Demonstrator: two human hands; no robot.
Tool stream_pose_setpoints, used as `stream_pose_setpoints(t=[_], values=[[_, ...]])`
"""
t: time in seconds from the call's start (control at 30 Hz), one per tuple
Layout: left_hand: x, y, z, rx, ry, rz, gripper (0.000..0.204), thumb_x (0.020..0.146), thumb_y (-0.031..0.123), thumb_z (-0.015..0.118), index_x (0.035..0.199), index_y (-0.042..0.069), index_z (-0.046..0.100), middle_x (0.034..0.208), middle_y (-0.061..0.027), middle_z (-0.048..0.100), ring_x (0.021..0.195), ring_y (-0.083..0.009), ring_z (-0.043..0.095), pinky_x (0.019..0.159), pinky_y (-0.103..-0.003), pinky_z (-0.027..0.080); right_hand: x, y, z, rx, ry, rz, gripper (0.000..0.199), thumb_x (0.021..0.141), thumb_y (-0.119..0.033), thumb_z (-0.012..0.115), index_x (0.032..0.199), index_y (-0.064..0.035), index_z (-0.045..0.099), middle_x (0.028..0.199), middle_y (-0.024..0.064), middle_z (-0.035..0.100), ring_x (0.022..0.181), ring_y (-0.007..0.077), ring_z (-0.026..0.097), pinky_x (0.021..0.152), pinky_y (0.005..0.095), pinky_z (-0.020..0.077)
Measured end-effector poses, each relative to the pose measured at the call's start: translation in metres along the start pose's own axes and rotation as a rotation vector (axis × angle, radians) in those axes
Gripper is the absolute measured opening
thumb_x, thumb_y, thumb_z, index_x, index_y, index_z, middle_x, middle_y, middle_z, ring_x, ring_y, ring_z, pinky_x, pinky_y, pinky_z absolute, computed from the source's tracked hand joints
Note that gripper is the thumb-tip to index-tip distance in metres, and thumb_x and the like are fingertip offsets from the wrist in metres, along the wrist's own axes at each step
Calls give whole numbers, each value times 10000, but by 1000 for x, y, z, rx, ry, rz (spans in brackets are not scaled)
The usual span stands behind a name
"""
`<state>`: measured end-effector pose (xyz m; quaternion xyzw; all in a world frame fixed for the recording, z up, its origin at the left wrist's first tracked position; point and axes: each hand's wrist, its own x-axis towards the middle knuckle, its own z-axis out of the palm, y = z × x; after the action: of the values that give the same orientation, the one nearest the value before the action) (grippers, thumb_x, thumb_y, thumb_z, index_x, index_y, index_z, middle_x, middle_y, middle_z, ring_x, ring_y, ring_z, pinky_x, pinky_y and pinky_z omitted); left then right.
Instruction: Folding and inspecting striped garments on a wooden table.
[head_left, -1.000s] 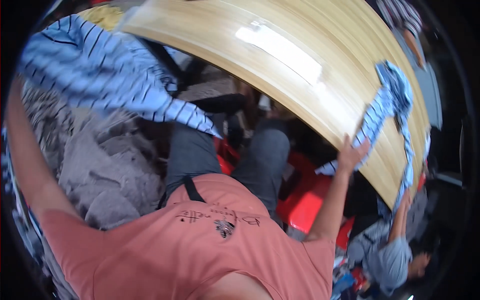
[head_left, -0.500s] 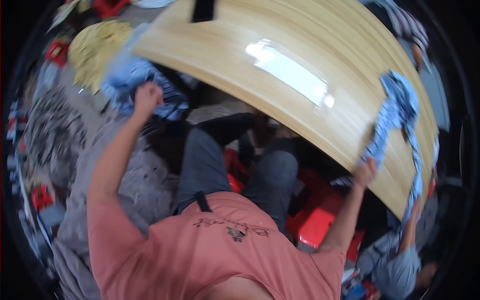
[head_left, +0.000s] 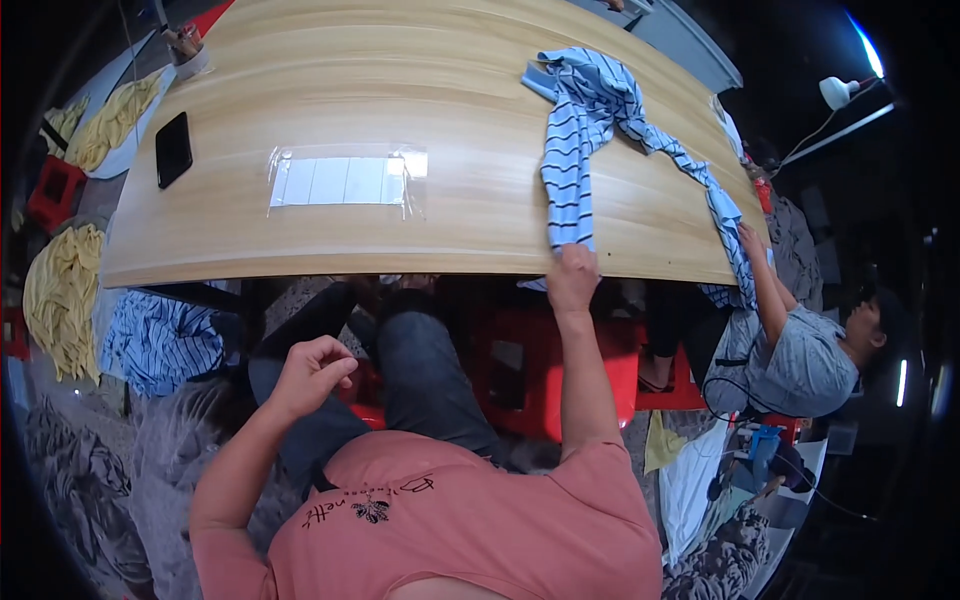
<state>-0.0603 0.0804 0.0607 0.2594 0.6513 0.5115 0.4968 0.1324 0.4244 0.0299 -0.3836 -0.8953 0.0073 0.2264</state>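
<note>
A light blue garment with dark stripes point(head_left: 570, 165) lies bunched on the table, one narrow end running to the front edge. On that end my right hand point(head_left: 573, 280) is closed, just at the table edge. Another narrow end stretches right to the hands of a co-worker point(head_left: 790, 350). Over my lap, apart from the table, my left hand point(head_left: 318, 375) has its fingers curled in toward the thumb, with nothing visible in them. Left of it and below the table edge hangs a pile of blue striped cloth point(head_left: 165, 340).
The wooden table point(head_left: 450, 95) carries a black phone point(head_left: 173, 150), a taped-down white paper strip point(head_left: 340, 182) and a small container point(head_left: 190, 55) at the far left corner. Yellow cloth point(head_left: 62, 300) is piled at left. Red stools point(head_left: 590, 385) stand beneath and beside me.
My view has turned right and levelled against the table. My left hand has come away from the blue cloth pile toward my lap. My right hand still grips the striped garment.
</note>
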Motion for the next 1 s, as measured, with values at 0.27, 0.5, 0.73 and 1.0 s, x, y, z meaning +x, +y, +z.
stream_pose_setpoints(t=[0.27, 0.5, 0.73, 1.0], values=[[41, 11, 35, -39, -2, -5, 143, 849, 135, 542, 932, 20, 560, 838, -42, 597, 727, -86, 593, 618, -196, 446, -67, -155, -23, 563, 68, -410, 262, 627, 4, 611, 880, -25, 552, 889, 134, 566, 843, 308, 544, 738, 385, 410], [-25, 87, 51, -292, -295, 179, 234, 750, -39, 453, 956, -24, 563, 869, -123, 612, 744, -190, 620, 693, -266, 489, -8, -24, 33, -148, 200, -32, 406, 726, -109, 573, 1113, -20, 492, 1114, 120, 511, 1028, 301, 452, 866, 468, 326], [-82, 167, 80, 364, -271, 1207, 262, 696, 164, 551, 888, -2, 615, 897, -110, 589, 669, -186, 567, 593, -284, 421, -28, -77, 11, 541, -7, -72, 173, 761, 0, 507, 911, 57, 573, 849, 181, 591, 758, 325, 566, 668, 358, 453], [-20, 158, 81, 676, 125, 1172, 396, 605, 90, 657, 974, -24, 570, 821, -129, 567, 744, -276, 570, 561, -338, 445, -90, -172, -77, 1658, -1074, -735, 196, 772, -2, 499, 951, -15, 577, 897, 101, 570, 813, 219, 554, 704, 308, 437]])
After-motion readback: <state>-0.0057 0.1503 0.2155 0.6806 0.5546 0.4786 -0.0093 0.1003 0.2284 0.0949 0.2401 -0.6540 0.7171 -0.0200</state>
